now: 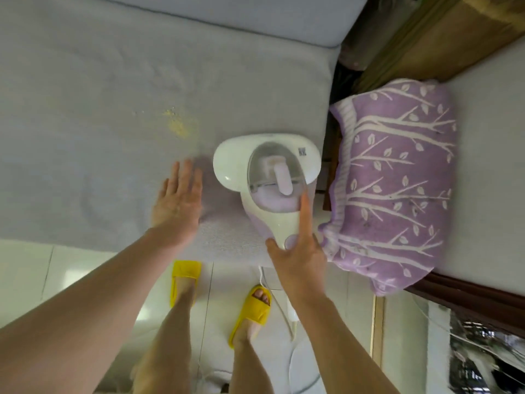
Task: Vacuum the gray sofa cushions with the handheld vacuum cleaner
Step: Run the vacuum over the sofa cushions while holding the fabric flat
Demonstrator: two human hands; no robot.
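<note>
While the handheld vacuum cleaner [267,180] sits on the gray sofa cushion [113,95] just right of the frame's centre, the person's right hand [298,251] rests on its handle near the lower centre, index finger stretched forward along the white body toward the clear dust cup, thumb spread out to the left beside the lilac button; the other fingers are hidden behind the handle, so whether they curl round it cannot be told. To the left of the vacuum, the left hand [177,206] lies flat, fingers straight and close together, on or just over the cushion's front part, holding nothing. Up and left of the vacuum's head, a patch of yellow crumbs [177,123] is scattered on the fabric. At the right of the frame lies a purple pillow [395,177] with a white branch pattern, just beside the vacuum. Along the bottom, two feet in yellow slippers [252,311] stand on pale floor tiles [71,268], and a white cord [289,317] trails down from under the right hand.
</note>
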